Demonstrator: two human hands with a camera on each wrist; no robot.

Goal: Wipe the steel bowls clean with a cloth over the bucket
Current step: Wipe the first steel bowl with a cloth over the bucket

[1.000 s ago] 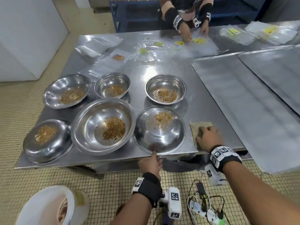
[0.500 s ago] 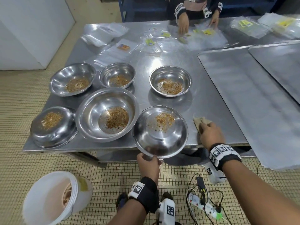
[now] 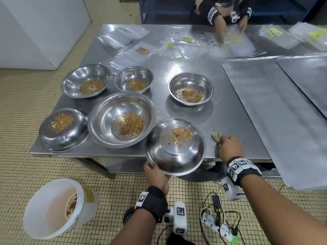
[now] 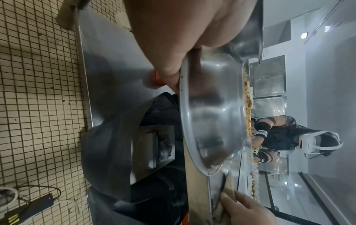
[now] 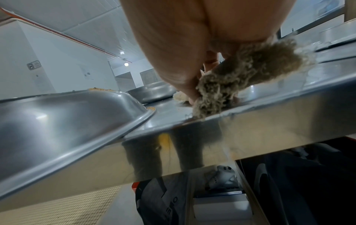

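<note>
now the left hand [image 3: 156, 175] grips the upturned bowl's [image 3: 175, 147] rim, the right hand [image 3: 230, 148] clutches the cloth [image 3: 216, 137].

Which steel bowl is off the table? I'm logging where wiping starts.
The crumb-soiled steel bowl nearest the table's front edge: the left hand grips its near rim, and it overhangs the edge. The other five sit fully on the steel table.
</note>
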